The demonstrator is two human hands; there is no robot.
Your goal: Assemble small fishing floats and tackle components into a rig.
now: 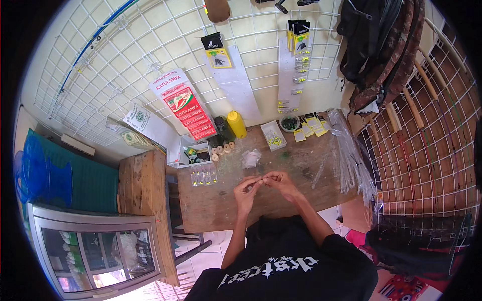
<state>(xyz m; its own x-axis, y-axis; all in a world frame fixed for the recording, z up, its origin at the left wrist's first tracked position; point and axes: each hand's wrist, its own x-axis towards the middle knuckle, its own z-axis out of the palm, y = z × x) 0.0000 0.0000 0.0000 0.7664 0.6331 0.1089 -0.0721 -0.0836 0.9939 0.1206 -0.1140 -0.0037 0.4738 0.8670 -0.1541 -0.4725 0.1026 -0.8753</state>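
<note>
Above the front part of a wooden table (pixel 231 205), my left hand (pixel 245 191) and my right hand (pixel 282 185) meet fingertip to fingertip. Both are closed in a pinch. Whatever they hold between them is too small to make out. Just beyond the hands lies a crumpled clear plastic bag (pixel 251 158). To its right, a white tray (pixel 266 131) contains small packets with yellow bits. A round tub (pixel 297 129) of dark green pieces stands behind, beside a pile of yellow cards (pixel 312 126). Several small clear packets (pixel 203 175) lie flat at the left edge.
Light wooden spools (pixel 216 156), a dark bottle (pixel 224 131) and a yellow squeeze bottle (pixel 236 124) stand at the back left, near a filled white box (pixel 173 159). Long clear plastic sleeves (pixel 351 160) hang over the right edge. A white wire grid (pixel 125 55) rises behind.
</note>
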